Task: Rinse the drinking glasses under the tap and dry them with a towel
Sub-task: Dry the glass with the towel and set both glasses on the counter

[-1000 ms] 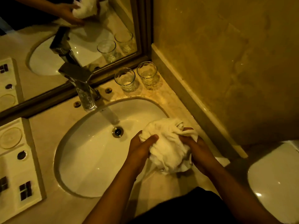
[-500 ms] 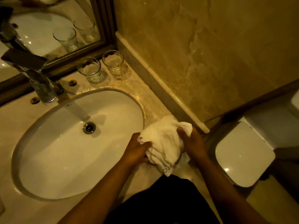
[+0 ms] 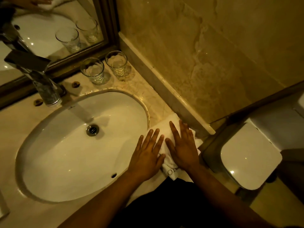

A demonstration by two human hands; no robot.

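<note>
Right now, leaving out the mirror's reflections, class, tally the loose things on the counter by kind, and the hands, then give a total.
Drinking glasses: 2, the left glass and the right glass, upright beside the mirror.
Towels: 1, the white towel flat on the counter.
Hands: 2, the left hand and right hand, both pressing the towel.
Total: 5

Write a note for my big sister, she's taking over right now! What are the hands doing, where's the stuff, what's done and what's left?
Left hand: open, flat, pressing the white cloth towel.
Right hand: open, flat on the same towel.
The towel lies on the beige marble counter, right of the white oval sink.
Two clear ribbed drinking glasses stand upright, side by side, behind the sink near the mirror; neither hand holds one.
No water visibly runs from the chrome tap.
Done: the towel is set down.
Left: can't tell whether the glasses are rinsed and dried, so check them.
</note>
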